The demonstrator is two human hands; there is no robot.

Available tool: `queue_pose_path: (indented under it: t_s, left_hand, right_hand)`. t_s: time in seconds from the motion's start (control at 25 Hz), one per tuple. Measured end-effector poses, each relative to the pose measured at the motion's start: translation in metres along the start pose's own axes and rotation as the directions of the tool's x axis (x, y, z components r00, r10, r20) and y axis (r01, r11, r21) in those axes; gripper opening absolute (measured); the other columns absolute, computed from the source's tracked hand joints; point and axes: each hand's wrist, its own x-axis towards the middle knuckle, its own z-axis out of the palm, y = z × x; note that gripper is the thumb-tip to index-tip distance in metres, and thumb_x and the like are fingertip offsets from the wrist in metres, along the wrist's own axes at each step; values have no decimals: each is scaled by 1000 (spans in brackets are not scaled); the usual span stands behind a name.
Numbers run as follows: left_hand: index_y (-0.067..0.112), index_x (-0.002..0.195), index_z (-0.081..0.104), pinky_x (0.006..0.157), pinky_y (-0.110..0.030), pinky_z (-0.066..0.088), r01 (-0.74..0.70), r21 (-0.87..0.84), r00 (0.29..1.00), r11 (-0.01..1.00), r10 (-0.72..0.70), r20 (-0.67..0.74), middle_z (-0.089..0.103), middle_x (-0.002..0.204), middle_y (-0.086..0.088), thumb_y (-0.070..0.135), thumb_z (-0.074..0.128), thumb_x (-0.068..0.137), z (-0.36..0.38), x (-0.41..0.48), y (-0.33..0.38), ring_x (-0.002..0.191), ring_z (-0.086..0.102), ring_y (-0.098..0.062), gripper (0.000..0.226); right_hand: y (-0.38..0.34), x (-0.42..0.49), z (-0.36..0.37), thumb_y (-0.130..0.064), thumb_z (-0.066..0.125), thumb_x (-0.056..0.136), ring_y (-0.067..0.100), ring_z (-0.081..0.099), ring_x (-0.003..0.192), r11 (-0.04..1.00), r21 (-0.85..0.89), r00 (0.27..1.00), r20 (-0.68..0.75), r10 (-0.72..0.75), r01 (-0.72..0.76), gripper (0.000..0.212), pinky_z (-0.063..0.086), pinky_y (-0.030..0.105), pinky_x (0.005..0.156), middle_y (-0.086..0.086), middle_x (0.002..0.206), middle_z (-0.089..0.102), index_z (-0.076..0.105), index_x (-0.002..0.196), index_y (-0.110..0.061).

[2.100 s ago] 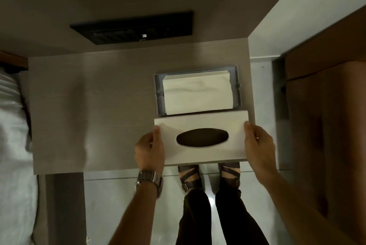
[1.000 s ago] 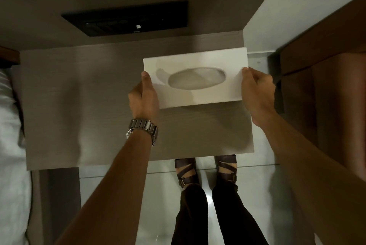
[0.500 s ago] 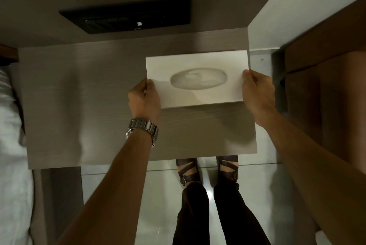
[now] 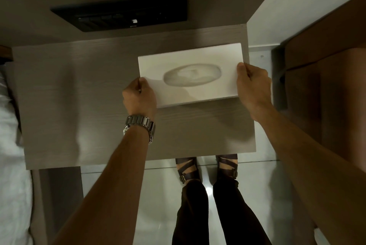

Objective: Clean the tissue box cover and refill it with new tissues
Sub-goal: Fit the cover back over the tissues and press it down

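Gripping the white tissue box cover (image 4: 190,78) at both short ends, my left hand (image 4: 139,98) clenched on its near-left corner and my right hand (image 4: 252,84) clasping the right edge, I judge I'm seating it over the refill. It sits toward the far right of the grey wood-grain bedside table (image 4: 79,96); smooth, flat, rectangular, with pale tissue showing through its oval slot (image 4: 192,76). Next I should pull a sheet up. Beyond, a black switch panel (image 4: 120,12) is set in the wall.

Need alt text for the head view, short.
Two hands, left and right, grip the ends of a white tissue box cover on a wooden table, tissue showing through its oval slot. A wristwatch is on the left wrist; sandalled feet stand below.
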Motion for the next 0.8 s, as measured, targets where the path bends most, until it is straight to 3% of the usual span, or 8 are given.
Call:
queue_pose_path:
  t_s: [0.12,0.24,0.52,0.68,0.8]
  left_hand:
    - [17,55,48,61,-36,34,79,24,997,997,-79,9,38,55,4,26,40,84,-1,-1,-5,61,37,-19,32]
    - [17,52,46,60,-35,33,110,40,994,993,-110,7,34,53,5,25,40,80,0,-1,-5,60,35,-19,30]
    - [3,67,54,58,-33,38,62,100,998,993,-61,-15,41,56,4,22,41,87,-2,1,-4,54,39,-15,30]
    - [8,59,47,55,-28,37,0,127,999,992,5,-35,40,49,9,21,41,89,-3,-3,-1,46,35,-7,34]
    - [11,58,50,55,-34,47,-7,190,999,982,14,-33,41,51,5,21,43,90,-2,2,5,49,40,-14,35]
  right_hand:
    - [1,0,2,-31,41,108,-4,58,74,1000,-7,1000,13,-26,26,25,41,-4,55,-8,96,62,62,102,-20]
    - [4,2,0,-31,41,107,-2,59,74,1000,3,999,37,-12,12,25,41,-5,55,-14,88,62,62,97,-22]
    - [2,11,-5,-35,39,107,2,54,77,999,-2,992,116,48,-48,19,43,15,67,-8,102,58,56,106,-27]
    - [-1,12,-5,-34,41,107,-1,56,76,999,-35,999,40,-28,29,27,46,12,70,-4,104,62,63,107,-19]
    - [-1,16,-2,-35,41,107,3,56,77,999,-35,999,45,-8,10,30,56,30,87,-2,103,62,63,104,-16]
